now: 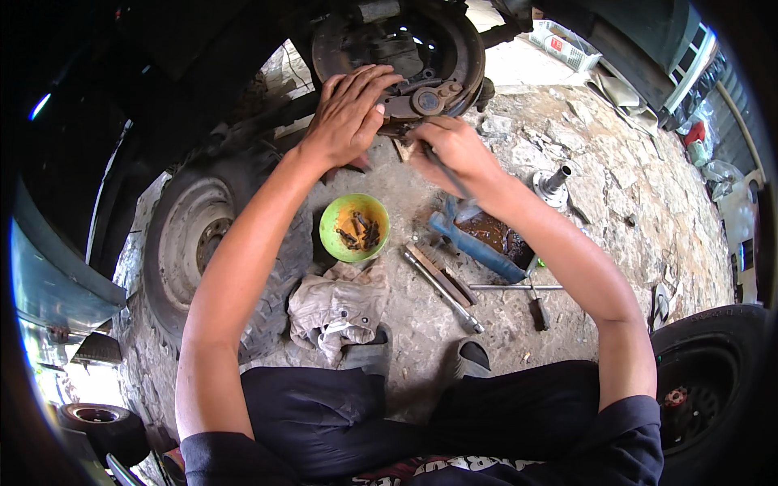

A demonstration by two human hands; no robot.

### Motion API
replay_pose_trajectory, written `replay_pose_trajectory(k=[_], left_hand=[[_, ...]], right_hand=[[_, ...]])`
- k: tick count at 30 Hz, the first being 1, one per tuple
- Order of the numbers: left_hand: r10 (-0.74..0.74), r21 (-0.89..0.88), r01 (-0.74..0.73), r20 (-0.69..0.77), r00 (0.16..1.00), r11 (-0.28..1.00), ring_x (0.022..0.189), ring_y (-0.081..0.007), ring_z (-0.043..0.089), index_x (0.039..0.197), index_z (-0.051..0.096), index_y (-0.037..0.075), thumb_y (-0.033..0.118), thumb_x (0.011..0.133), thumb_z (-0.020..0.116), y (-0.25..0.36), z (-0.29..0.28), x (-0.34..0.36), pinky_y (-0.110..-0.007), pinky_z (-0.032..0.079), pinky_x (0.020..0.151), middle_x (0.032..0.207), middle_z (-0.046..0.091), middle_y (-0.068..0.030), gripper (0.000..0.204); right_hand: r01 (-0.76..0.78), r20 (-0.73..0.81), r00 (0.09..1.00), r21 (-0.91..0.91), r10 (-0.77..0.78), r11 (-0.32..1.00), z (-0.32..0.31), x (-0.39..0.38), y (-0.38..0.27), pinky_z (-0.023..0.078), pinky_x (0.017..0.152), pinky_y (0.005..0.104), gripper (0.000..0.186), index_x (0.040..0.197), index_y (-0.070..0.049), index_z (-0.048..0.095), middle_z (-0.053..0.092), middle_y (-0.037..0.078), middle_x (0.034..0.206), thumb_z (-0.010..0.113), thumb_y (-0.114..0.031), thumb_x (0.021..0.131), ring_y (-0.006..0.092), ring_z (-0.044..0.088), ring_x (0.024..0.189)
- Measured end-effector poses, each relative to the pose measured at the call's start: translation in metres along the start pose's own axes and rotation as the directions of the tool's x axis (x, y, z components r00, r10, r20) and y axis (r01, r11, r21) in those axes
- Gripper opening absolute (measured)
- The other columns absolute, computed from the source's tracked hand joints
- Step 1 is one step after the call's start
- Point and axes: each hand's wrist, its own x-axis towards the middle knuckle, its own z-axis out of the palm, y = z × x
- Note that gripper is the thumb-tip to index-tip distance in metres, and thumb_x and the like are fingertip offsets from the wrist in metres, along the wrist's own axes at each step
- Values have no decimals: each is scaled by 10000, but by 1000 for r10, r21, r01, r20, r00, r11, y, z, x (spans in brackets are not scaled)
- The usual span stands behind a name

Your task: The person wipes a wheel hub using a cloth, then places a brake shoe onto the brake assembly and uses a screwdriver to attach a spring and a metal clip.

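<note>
A vehicle's round brake assembly (431, 57) with a bolted metal arm fills the top centre. My left hand (348, 109) rests at its lower left edge, fingers stretched out and slightly bent; what lies under them is hidden. My right hand (454, 158) grips a dark bar-shaped tool (450, 174) just below the assembly, its shaft slanting down toward me. A small wooden piece (403, 150) shows beside that hand. Below them stand a green bowl (354, 209) holding several small dark metal parts and a blue container (478, 247) of dark brown liquid.
A large tyre (174, 324) lies left, another (721, 340) right. On the rough floor are a rag (332, 308), long steel tools (442, 287), a dark-handled tool (538, 312) and a flanged metal part (551, 190). A white crate (567, 49) sits behind, and vehicle bodywork overhangs both sides.
</note>
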Motion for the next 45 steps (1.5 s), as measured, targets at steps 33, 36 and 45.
replay_pose_trajectory(k=[33,36,45], left_hand=[[-414,-310,320,-313,855,895,1340,-440,412,1503,156,-58,341,965,524,-46,24,-11,-427,349,1108,1452,377,-323,765],[-379,-299,294,-283,881,908,1336,-431,422,1509,137,-51,317,960,538,-43,17,-12,-422,351,1107,1449,388,-317,773],[-487,-391,370,-262,833,843,1347,-441,399,1512,89,-56,220,919,498,-38,27,-6,-410,328,1123,1459,353,-334,771]], right_hand=[[-121,8,993,162,122,979,16,-15,15,550,746,369,245,1097,6,695,691,172,983,638,1,859,309,687,859],[-196,68,980,241,184,951,-8,-28,26,543,755,368,246,1120,15,691,698,170,953,612,-36,893,268,690,853],[-211,43,978,240,206,948,10,-20,22,540,726,363,232,1093,22,684,689,173,940,630,-51,879,299,684,837]])
